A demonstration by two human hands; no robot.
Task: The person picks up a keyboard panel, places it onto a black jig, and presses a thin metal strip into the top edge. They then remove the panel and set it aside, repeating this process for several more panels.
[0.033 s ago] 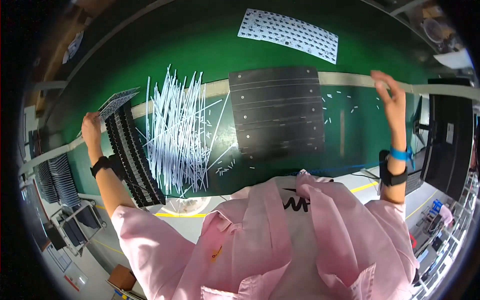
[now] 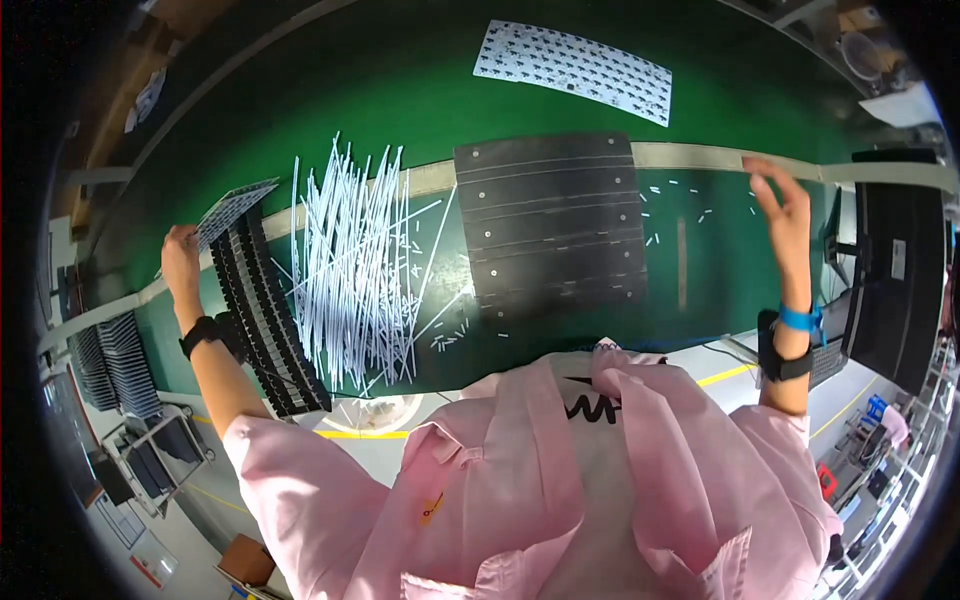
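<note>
At the far left, my left hand is closed at the near end of a thin patterned panel. That panel sits tilted at the far end of a black slotted rack. Over the right part of the bench, my right hand holds nothing, its fingers apart. A heap of long thin white strips lies to the right of the rack. In the middle is a flat black grooved plate with screws along its sides.
A white panel with rows of dark marks lies at the back of the green bench. Short white pieces are scattered beside the plate. A beige strip crosses the bench. Dark equipment stands at the right.
My right hand has come slightly nearer to me. My left hand stays at the patterned panel.
</note>
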